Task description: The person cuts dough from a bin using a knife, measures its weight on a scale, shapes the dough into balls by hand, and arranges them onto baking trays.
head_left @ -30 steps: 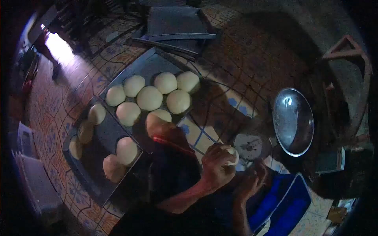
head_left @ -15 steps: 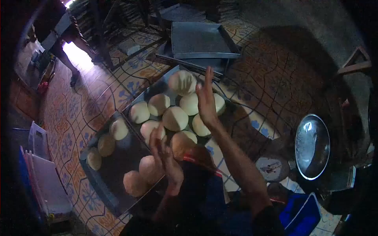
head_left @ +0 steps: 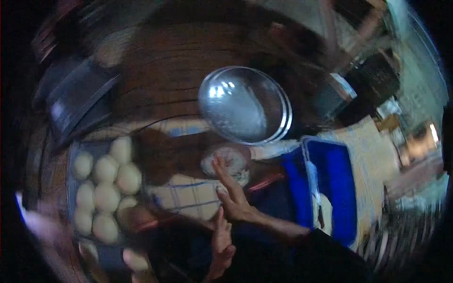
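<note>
My right hand [head_left: 236, 200] is open, fingers stretched out, just below a round white-dusted container [head_left: 226, 162]. Beside it on the left, my left hand [head_left: 221, 243] points upward with its fingers apart from any object. The two hands are close together, and neither holds anything. A large shiny metal bowl [head_left: 243, 106] lies above them. To the left, several pale round dough balls [head_left: 107, 197] sit close together on a dark tray [head_left: 73, 188]. A blue bin [head_left: 344, 188] stands right of my hands, with a pale piece and a dark-handled tool in it.
Dark metal trays [head_left: 78, 101] are stacked at the upper left. A box [head_left: 335, 96] stands at the upper right. Patterned tiles [head_left: 188, 195] show between the dough tray and my hands. Much of the view is smeared by motion.
The view has swung right, bringing the bowl and blue bin toward the middle. The dough ball pinched in a hand one second ago is on the tray, and both hands have moved off the trays.
</note>
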A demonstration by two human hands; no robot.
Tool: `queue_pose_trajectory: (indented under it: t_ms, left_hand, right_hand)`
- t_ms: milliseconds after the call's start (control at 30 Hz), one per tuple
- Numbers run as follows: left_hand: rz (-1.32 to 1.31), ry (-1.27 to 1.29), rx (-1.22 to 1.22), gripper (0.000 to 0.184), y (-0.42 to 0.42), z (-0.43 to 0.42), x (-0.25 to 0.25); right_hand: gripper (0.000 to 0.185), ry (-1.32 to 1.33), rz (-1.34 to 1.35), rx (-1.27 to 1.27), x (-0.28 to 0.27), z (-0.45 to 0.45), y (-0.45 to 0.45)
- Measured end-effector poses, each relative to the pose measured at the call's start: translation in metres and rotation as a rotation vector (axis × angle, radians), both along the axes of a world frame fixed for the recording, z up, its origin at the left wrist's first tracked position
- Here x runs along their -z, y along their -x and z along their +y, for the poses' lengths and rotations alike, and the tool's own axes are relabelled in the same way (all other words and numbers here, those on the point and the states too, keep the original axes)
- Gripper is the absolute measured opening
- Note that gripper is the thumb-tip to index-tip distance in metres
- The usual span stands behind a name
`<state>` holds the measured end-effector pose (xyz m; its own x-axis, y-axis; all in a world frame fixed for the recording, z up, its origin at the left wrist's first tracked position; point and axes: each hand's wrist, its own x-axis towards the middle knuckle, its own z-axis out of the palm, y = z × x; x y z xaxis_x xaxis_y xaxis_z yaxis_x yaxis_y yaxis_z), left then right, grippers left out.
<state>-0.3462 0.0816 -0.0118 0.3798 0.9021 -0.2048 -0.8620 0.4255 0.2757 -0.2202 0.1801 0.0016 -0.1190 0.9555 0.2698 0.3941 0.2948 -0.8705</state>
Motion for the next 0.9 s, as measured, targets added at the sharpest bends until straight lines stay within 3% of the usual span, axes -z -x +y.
queue_pose_trajectory:
  t_ms: [33, 67, 133, 167, 200, 267, 300, 367, 467, 533, 667, 733, 767, 800, 867, 900]
  left_hand:
    - [0.449, -0.424, 0.115, 0.090, -0.005, 0.004, -0.011]
    - [0.420, -0.449, 0.174, 0.090, -0.010, 0.008, -0.015]
    - [0.504, -0.504, 0.255, 0.079, -0.015, 0.014, -0.016]
    - [0.593, -0.495, 0.199, 0.065, -0.020, 0.019, -0.006]
    - [0.613, -0.511, 0.220, 0.065, -0.027, 0.021, 0.001]
    - [0.741, -0.472, 0.105, 0.056, -0.030, 0.029, 0.011]
    - [0.761, -0.480, 0.120, 0.056, -0.039, 0.033, 0.013]
    - [0.781, -0.515, 0.029, 0.050, -0.063, 0.049, 0.008]
    - [0.818, -0.443, -0.064, 0.049, -0.095, 0.066, -0.007]
    - [0.796, -0.416, -0.101, 0.049, -0.099, 0.080, -0.002]
    - [0.821, -0.335, -0.305, 0.046, -0.101, 0.108, -0.006]
    - [0.914, -0.192, -0.441, 0.044, -0.100, 0.125, -0.008]
    - [0.922, -0.187, -0.447, 0.044, -0.100, 0.136, -0.009]
    - [0.930, -0.128, -0.532, 0.043, -0.100, 0.148, -0.011]
    - [0.940, -0.071, -0.617, 0.043, -0.107, 0.163, -0.021]
    - [0.995, -0.052, -0.601, 0.042, -0.110, 0.168, -0.031]
  right_hand:
    - [0.055, 0.038, 0.016, 0.180, 0.002, -0.013, -0.034]
    - [0.051, 0.072, 0.045, 0.324, 0.004, -0.022, -0.065]
    - [0.044, 0.095, 0.399, 0.700, -0.015, -0.036, -0.135]
    - [0.045, 0.003, 0.312, 0.774, -0.025, -0.045, -0.167]
    - [0.046, -0.096, 0.227, 0.852, -0.034, -0.062, -0.205]
    - [0.049, -0.058, 0.341, 0.941, 0.002, -0.072, -0.276]
    - [0.049, -0.054, 0.363, 0.953, 0.022, -0.075, -0.297]
    - [0.052, 0.263, 0.553, 0.867, 0.049, -0.077, -0.326]
    - [0.052, 0.439, 0.489, 0.766, 0.044, -0.079, -0.326]
    - [0.053, 0.392, 0.598, 0.744, 0.045, -0.085, -0.330]
    - [0.056, 0.222, 0.522, 0.829, 0.038, -0.094, -0.322]
    - [0.055, 0.650, 0.350, 0.803, 0.015, -0.101, -0.310]
    - [0.054, 0.479, 0.312, 0.786, 0.045, -0.107, -0.314]
    - [0.054, 0.485, 0.315, 0.775, 0.046, -0.114, -0.321]
    - [0.058, 0.369, 0.606, 0.711, 0.043, -0.128, -0.330]
    - [0.053, 0.309, 0.444, 0.777, 0.039, -0.131, -0.329]
